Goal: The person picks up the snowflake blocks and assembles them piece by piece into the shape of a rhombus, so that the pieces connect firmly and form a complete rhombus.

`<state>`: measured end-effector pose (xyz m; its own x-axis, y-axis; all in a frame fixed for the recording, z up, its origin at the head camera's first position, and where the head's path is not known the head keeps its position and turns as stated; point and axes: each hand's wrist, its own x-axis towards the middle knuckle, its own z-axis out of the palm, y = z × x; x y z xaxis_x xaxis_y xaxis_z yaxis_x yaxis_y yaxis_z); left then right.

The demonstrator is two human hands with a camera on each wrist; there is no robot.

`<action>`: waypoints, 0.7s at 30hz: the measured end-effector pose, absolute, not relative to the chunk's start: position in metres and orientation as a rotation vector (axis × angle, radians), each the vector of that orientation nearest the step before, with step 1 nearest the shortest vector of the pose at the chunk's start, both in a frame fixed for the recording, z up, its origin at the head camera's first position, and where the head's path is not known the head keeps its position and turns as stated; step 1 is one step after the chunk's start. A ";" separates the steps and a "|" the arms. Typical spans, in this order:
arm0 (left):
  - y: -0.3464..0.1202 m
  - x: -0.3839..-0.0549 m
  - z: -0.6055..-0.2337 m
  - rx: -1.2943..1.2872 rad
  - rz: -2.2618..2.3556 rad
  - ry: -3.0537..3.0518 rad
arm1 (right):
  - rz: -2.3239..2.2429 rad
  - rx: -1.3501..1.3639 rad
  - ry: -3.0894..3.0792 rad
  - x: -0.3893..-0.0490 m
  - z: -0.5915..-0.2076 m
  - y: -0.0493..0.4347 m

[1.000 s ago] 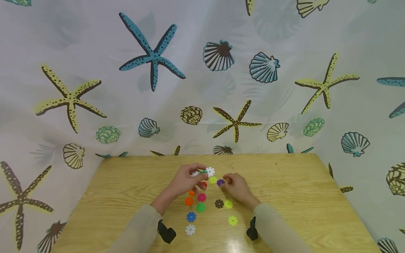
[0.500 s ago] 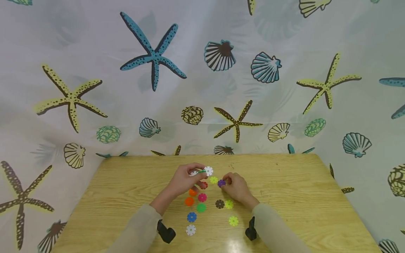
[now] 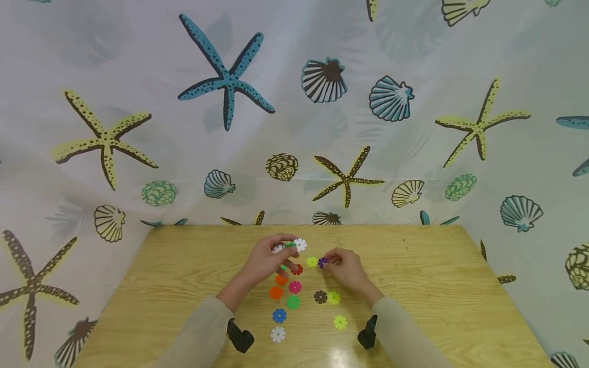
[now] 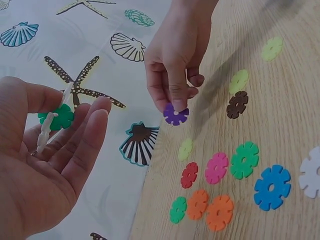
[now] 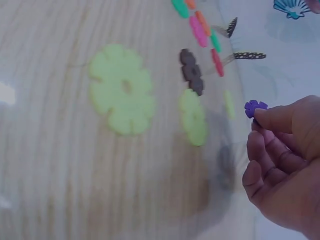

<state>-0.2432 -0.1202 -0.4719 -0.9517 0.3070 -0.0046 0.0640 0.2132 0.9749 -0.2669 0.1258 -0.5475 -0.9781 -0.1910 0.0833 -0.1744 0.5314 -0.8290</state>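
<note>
Notched plastic snowflake discs make up the things at hand. My left hand holds a joined piece: a green snowflake disc with a white disc slotted on each side. Thumb and fingers of my right hand pinch a purple snowflake disc, which looks tilted up off the table in the right wrist view. The two hands are apart, with a yellow disc lying on the table between them. My left fingers hide part of the joined piece in the head view.
Loose discs lie on the wooden table: red, pink, green, two orange, blue, white, brown and more yellow. A patterned curtain stands behind the table.
My right fingers have closed more fully on the purple disc and tilted it up from the table. My left hand has shifted slightly left and up with the joined piece.
</note>
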 end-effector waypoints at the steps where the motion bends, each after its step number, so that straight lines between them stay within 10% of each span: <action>1: -0.120 -0.243 -0.472 0.354 1.822 2.286 | -1.493 -0.320 2.727 -0.268 -0.544 0.126; 21: -0.122 -0.242 -0.468 0.383 1.784 2.320 | -1.635 -0.556 2.690 -0.254 -0.477 0.124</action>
<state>-0.2418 -0.1219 -0.4685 -0.9487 0.3161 0.0069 0.0879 0.2428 0.9661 -0.2536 0.1240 -0.4770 -0.9379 -0.2644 0.2245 -0.3210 0.4166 -0.8505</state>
